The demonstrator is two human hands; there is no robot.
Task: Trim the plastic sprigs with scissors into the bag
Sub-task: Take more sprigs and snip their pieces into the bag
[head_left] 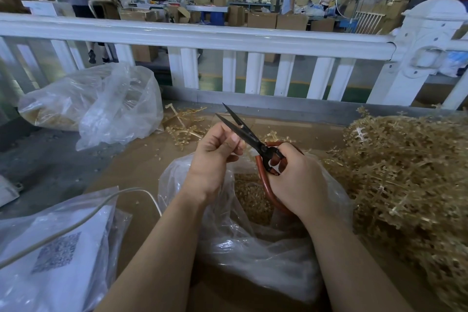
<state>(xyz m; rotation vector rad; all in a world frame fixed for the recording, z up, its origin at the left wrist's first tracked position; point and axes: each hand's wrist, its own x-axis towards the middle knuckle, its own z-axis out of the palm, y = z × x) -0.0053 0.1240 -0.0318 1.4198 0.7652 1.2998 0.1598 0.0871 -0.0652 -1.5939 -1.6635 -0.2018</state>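
My right hand (295,180) grips the red handles of black-bladed scissors (243,129), whose blades stand apart and point up and left. My left hand (215,152) is curled beside the blades, its thumb and fingers pinched together; what it pinches is too small to make out. Both hands hover over an open clear plastic bag (228,223) that holds tan trimmed pieces (253,200). A big heap of tan plastic sprigs (410,185) lies to the right.
A brown cardboard sheet (141,159) covers the table. A clear bag of tan material (93,104) sits at the back left, loose sprigs (182,124) behind my hands, a bagged white sheet with a cable (55,243) at the front left. A white railing (202,35) runs across behind.
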